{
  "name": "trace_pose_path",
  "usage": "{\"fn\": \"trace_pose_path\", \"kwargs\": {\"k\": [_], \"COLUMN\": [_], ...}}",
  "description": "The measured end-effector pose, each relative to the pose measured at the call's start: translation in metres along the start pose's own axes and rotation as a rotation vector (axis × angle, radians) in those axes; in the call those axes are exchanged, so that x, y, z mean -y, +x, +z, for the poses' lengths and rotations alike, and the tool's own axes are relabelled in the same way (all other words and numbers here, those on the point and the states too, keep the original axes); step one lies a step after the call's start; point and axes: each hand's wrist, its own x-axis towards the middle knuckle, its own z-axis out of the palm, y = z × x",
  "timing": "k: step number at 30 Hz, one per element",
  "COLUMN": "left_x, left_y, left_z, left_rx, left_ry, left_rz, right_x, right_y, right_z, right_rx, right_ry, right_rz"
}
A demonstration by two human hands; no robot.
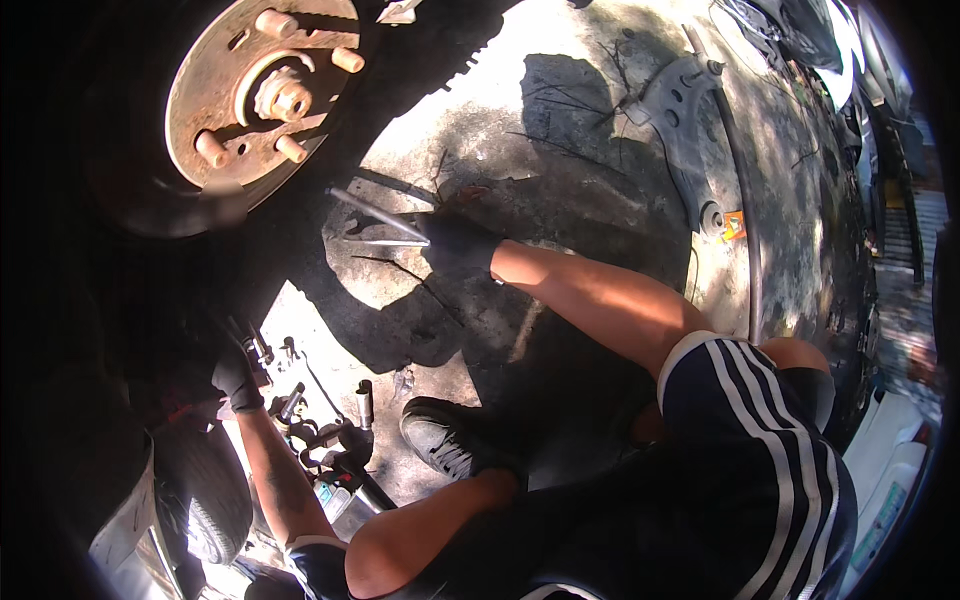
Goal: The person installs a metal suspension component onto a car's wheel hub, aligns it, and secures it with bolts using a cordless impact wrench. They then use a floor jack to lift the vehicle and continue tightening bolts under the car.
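My right hand, in a dark glove, reaches over the concrete with its fingers closed around a slim silver metal bar. A second, shorter silver bar lies alongside, meeting the first near my fingers; whether they are one tool I cannot make out. At the lower left my left hand, also gloved, is down beside several sockets and metal tools on the ground. Deep shadow hides its fingertips. Above both hands is a rusty wheel hub with wheel studs and a central axle nut.
A grey suspension control arm lies on the concrete at the far right, beside a long dark bar or hose. Twigs are scattered around. My shoe stands near the tools. A tyre is at the lower left.
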Motion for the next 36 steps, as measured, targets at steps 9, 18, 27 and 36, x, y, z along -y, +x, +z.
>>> {"fn": "trace_pose_path", "kwargs": {"k": [9,18,27,36], "left_x": [0.093,0.09,0.056,0.002], "left_y": [0.244,0.234,0.229,0.24], "left_z": [-0.16,-0.178,-0.214,-0.216], "left_rx": [-0.265,-0.174,-0.269,-0.193], "left_ry": [0.046,-0.095,-0.226,0.146], "left_rz": [-0.022,-0.207,-0.114,0.112], "right_x": [0.068,-0.004,-0.042,-0.047], "right_y": [0.008,0.164,0.225,0.222], "right_z": [0.114,-0.041,-0.098,-0.055], "right_rx": [0.154,-0.479,-0.703,-0.501], "right_ry": [0.077,-0.207,-0.045,-0.459], "right_rz": [-0.413,-0.389,-0.186,0.039]}}
